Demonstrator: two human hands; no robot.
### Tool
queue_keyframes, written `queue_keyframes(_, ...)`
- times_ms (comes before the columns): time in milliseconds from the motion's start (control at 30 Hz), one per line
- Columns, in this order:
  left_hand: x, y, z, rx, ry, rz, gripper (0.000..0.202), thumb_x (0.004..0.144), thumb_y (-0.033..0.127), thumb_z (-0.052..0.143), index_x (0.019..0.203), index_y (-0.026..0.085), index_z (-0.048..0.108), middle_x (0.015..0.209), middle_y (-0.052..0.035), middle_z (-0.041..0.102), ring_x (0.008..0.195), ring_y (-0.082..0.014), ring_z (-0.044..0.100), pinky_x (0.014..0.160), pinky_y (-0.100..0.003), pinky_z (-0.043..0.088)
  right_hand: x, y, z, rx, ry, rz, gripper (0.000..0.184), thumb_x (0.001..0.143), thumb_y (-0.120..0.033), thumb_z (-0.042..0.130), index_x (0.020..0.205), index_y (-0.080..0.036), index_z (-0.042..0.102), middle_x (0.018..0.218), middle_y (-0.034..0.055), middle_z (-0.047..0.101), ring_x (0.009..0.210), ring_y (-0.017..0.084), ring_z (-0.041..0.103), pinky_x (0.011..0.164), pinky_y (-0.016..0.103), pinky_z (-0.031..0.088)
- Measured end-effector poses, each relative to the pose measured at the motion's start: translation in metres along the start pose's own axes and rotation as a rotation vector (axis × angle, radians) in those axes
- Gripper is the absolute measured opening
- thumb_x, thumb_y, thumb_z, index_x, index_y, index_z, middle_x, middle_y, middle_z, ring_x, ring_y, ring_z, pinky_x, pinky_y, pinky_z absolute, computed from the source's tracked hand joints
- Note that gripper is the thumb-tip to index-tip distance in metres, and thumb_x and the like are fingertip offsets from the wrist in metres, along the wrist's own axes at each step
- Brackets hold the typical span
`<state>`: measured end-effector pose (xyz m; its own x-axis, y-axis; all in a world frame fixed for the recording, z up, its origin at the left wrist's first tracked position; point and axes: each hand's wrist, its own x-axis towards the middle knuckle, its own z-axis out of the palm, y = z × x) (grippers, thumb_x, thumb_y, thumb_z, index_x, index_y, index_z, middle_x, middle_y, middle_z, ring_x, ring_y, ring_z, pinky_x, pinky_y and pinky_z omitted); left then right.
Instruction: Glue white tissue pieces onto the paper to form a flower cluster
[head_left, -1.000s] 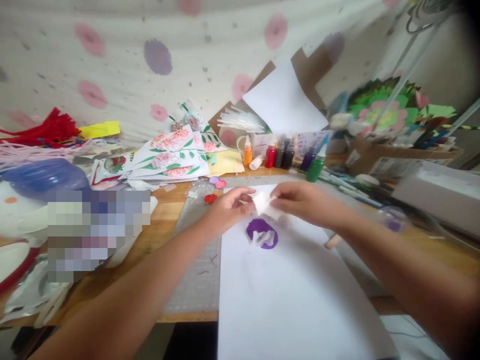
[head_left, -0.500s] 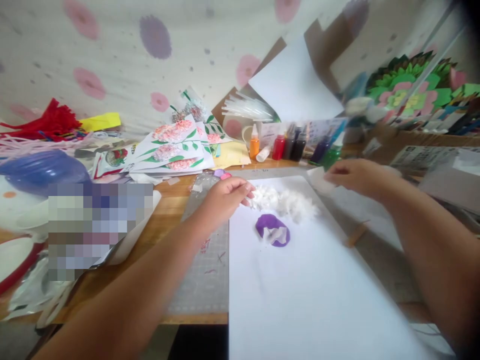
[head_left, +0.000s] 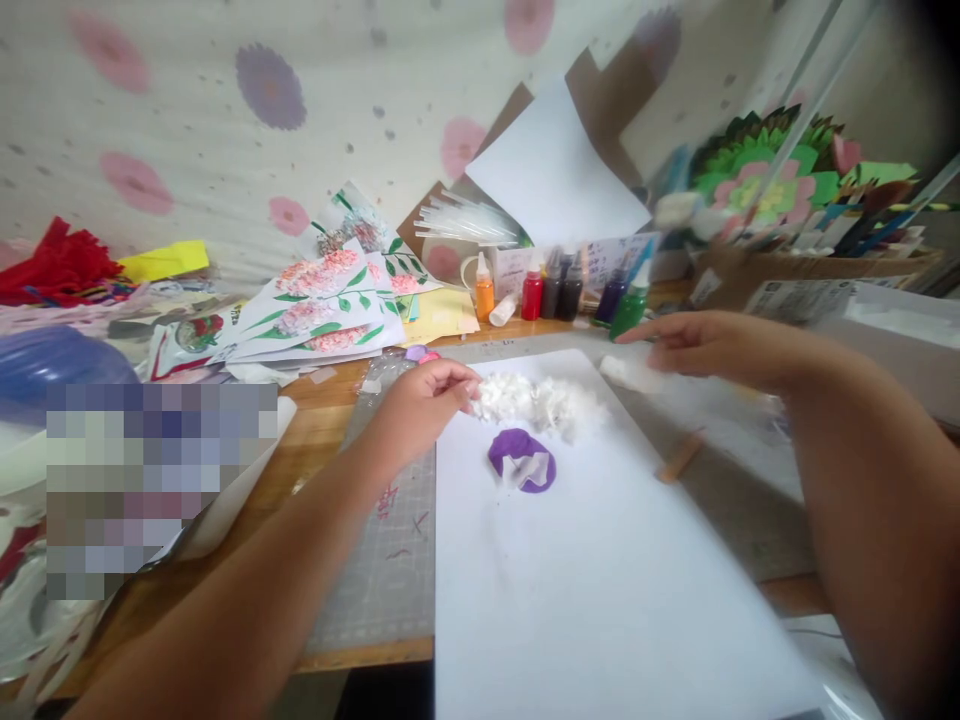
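The white scrap (head_left: 628,374) seems just released by the right hand (head_left: 701,345), which is thus freed; whether the white ruffle (head_left: 506,398) is grasped by the left hand (head_left: 429,393) cannot be told.

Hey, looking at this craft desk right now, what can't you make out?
All in the head view:
Left hand: whether it pinches the white fluffy pile, hidden by the hand itself.
Right hand: blur hides whether it touches the white piece below.
White sheet: near end cut off by the bottom edge.
Card behind the bottles: writing too small to read.
Pixelated patch: covers whatever lies beneath.
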<state>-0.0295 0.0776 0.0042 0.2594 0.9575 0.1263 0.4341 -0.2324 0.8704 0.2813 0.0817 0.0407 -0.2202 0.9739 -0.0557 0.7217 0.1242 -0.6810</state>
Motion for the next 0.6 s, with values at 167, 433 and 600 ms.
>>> queue_keyframes(167,-0.010,0.013,0.006,-0.061,-0.116,0.059,0.029,0.078,0.043,0.051,0.091,0.018,0.058,0.087,-0.0026,0.062,0.075,-0.0137,0.057,0.069,-0.026,0.044,0.000,-0.031,0.029,0.144,-0.205,-0.185,0.042,0.072,-0.039,0.055,0.110,-0.021,0.050,0.065,-0.0025,0.050,0.056,0.008,0.043,0.052,0.021,0.035)
queue_keyframes(433,-0.016,0.016,0.023,0.119,-0.216,0.114,0.025,0.078,0.038,0.050,0.067,0.017,0.056,0.060,0.0026,0.051,0.055,-0.0099,0.047,0.048,-0.022,0.034,0.001,-0.070,0.076,-0.058,-0.122,-0.338,0.031,0.076,-0.032,0.047,0.106,-0.024,0.048,0.077,-0.0009,0.061,0.060,0.010,0.052,0.055,0.022,0.037)
queue_keyframes(600,-0.011,0.008,0.017,0.231,-0.221,0.057,0.028,0.078,0.037,0.046,0.059,0.017,0.049,0.055,0.0041,0.042,0.051,-0.0090,0.041,0.045,-0.021,0.030,-0.025,-0.031,0.039,-0.500,0.019,-0.186,0.032,0.072,-0.046,0.048,0.095,-0.028,0.059,0.084,0.0039,0.063,0.065,0.018,0.055,0.059,0.031,0.039)
